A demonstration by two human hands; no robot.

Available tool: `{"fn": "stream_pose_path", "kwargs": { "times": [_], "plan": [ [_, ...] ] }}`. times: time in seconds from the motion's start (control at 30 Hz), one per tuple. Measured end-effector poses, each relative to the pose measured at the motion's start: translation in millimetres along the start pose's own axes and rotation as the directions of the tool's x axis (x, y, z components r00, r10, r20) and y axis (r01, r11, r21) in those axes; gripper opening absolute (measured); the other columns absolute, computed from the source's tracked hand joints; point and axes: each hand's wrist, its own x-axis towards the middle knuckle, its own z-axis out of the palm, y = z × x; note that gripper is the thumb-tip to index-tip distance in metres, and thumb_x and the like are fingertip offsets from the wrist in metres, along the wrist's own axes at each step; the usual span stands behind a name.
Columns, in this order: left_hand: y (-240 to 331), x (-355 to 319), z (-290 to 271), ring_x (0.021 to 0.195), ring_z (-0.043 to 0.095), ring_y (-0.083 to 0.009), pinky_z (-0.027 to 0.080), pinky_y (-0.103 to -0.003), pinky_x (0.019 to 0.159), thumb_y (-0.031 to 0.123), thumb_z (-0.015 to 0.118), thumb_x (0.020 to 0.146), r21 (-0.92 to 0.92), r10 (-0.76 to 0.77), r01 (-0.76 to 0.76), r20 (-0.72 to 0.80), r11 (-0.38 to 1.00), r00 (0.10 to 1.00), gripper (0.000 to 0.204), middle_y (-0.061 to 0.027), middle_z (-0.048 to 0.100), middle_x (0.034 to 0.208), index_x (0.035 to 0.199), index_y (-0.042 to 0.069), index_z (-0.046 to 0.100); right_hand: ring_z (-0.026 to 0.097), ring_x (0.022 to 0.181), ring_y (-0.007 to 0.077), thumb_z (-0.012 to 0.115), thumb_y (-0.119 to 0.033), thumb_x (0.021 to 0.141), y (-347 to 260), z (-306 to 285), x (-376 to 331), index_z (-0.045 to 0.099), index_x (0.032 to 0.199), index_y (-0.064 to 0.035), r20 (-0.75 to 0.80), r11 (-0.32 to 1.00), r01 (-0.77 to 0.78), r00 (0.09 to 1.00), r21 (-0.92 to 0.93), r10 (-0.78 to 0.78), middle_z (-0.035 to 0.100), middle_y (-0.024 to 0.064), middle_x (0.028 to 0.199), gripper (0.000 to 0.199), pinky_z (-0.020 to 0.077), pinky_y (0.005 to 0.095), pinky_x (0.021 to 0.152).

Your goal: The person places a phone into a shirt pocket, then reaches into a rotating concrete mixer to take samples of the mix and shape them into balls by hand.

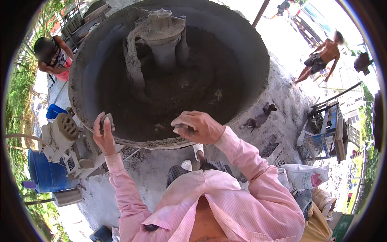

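Note:
A large round mixer pan (pixel 258 86), crusted with grey cement, stands in front of me. At its near left rim, my left hand (pixel 104 135) is raised and closed around a small grey lump (pixel 108 117). My right hand (pixel 200 126) hangs over the near rim with its fingers curled. Under those fingers a grey lump (pixel 184 131) partly shows; its kind is hard to make out. Dark, damp-looking grey mix (pixel 161 109) covers the pan's floor. From the middle rises a cement-coated hub (pixel 161 38) with a mixing arm (pixel 135 60) reaching down into the mix.
A motor (pixel 64 127) and blue drum (pixel 46 171) stand left of the pan. One person (pixel 54 58) is at the far left, another (pixel 322 58) walks at far right. A dark dog (pixel 260 118) is right of the pan. Sacks (pixel 304 176) lie at my right.

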Motion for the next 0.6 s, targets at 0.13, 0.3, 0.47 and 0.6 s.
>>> {"fn": "stream_pose_path", "kwargs": {
  "times": [0.13, 0.3, 0.47, 0.6],
  "plan": [
    [-20.5, -53.4, -21.8, 0.09, 0.058, -0.0129, 0.046, -0.025, 0.075, 0.031, 0.064, 0.094, -0.441, -0.123, -0.067, -0.388, 0.895, 0.913, 0.041, -0.0053, 0.066, 0.111, 0.128, 0.007, 0.058, 0.067, 0.08, 0.0338, 0.065, -0.016, 0.088, -19.7, 33.5, -69.4, 0.065, 0.102, -0.0029, -0.092, 0.999, -0.036, 0.995, 0.002, 0.036, 0.067, 0.0146, 0.087, 0.019, 0.0523, 0.0408, 0.07],
    [-114.2, -136.4, -52.2, 0.087, 0.056, -0.0184, 0.044, -0.035, 0.079, 0.036, 0.067, 0.088, -0.467, -0.472, 0.244, -0.468, 0.85, 0.747, 0.046, -0.0028, 0.064, 0.1, 0.124, 0.009, 0.059, 0.067, 0.086, 0.0344, 0.065, -0.022, 0.087, 19.9, 58.4, -181.4, 0.066, 0.101, -0.0019, -0.144, 0.804, -0.555, 0.796, 0.216, 0.588, 0.069, 0.0167, 0.092, 0.024, 0.0517, 0.0423, 0.074],
    [-261.8, -246.7, -95.1, 0.047, 0.043, -0.0115, 0.036, -0.028, 0.044, 0.022, 0.06, 0.08, -0.462, -0.787, 0.644, -0.261, 0.61, 0.558, 0.015, 0.0023, 0.046, 0.056, 0.068, 0.014, 0.055, 0.067, 0.089, 0.0354, 0.063, -0.026, 0.086, 76.3, 78.9, -291.9, 0.067, 0.103, -0.0049, -0.207, 0.644, -0.756, 0.615, 0.119, 0.76, 0.07, 0.017, 0.095, 0.027, 0.0519, 0.042, 0.077],
    [-287.4, -296.8, -71.5, 0.045, 0.043, -0.0177, 0.035, -0.03, 0.041, 0.016, 0.049, 0.078, -0.105, -0.927, 0.926, -0.146, 0.362, 0.345, 0.02, -0.0051, 0.046, 0.054, 0.058, 0.012, 0.049, 0.067, 0.091, 0.0349, 0.062, -0.029, 0.084, 80.6, 79.6, -378.8, 0.068, 0.104, -0.0055, -0.209, 0.449, -0.874, 0.411, 0.185, 0.887, 0.07, 0.0175, 0.098, 0.032, 0.0518, 0.0409, 0.079]
  ]
}}
